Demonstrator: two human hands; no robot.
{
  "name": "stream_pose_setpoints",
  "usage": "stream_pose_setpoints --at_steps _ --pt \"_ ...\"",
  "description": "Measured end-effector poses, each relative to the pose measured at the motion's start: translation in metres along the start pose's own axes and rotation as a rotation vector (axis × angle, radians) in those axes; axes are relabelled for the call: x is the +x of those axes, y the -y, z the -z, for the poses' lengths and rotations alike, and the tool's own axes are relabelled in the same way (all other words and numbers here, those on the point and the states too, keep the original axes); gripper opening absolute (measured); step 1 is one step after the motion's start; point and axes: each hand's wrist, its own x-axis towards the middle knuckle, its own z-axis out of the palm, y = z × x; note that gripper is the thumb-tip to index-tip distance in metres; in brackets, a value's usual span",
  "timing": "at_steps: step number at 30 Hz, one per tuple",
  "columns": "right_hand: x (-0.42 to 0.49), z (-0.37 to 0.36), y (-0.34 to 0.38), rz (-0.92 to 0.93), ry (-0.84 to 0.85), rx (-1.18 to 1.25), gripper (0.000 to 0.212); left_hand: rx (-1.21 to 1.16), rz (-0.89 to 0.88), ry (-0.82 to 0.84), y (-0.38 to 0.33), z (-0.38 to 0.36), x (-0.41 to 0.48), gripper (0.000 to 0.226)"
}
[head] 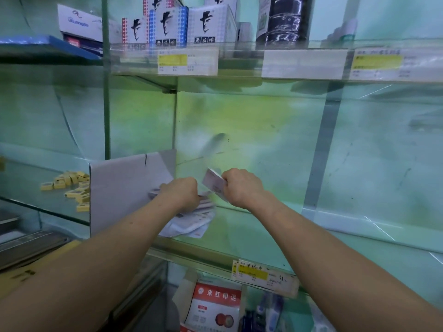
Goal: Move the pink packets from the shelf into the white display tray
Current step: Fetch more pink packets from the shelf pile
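Both of my arms reach onto a glass shelf. My right hand grips a small stack of pale pink packets, lifted a little above the shelf. My left hand is curled over a loose heap of pale pink packets lying on the shelf; its fingers are hidden, and it seems to hold some of them. A white cardboard tray wall stands upright just left of the heap, against the glass divider.
Several small yellow boxes lie scattered on the left shelf section. Boxes with a face print and a dark bottle stand on the shelf above. Price labels hang on the shelf's front edge, with a red and white box below.
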Motion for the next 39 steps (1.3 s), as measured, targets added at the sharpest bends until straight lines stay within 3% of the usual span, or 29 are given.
stream_pose_setpoints --at_steps 5,15,33,39 --pt "-0.005 -0.006 -0.001 -0.007 0.02 -0.008 0.015 -0.052 0.046 -0.001 -0.002 -0.002 0.004 0.027" --pt "-0.027 0.01 -0.022 -0.083 -0.11 0.012 0.021 -0.1 -0.201 -0.397 -0.023 -0.002 0.0 0.015" --pt "-0.148 0.087 -0.109 -0.354 -0.116 -0.127 0.024 0.074 -0.362 -0.363 -0.163 0.015 -0.083 0.017" --pt "-0.22 0.129 -0.146 -0.45 -0.089 -0.125 0.024 0.095 -0.508 -0.395 -0.233 0.027 -0.144 0.016"
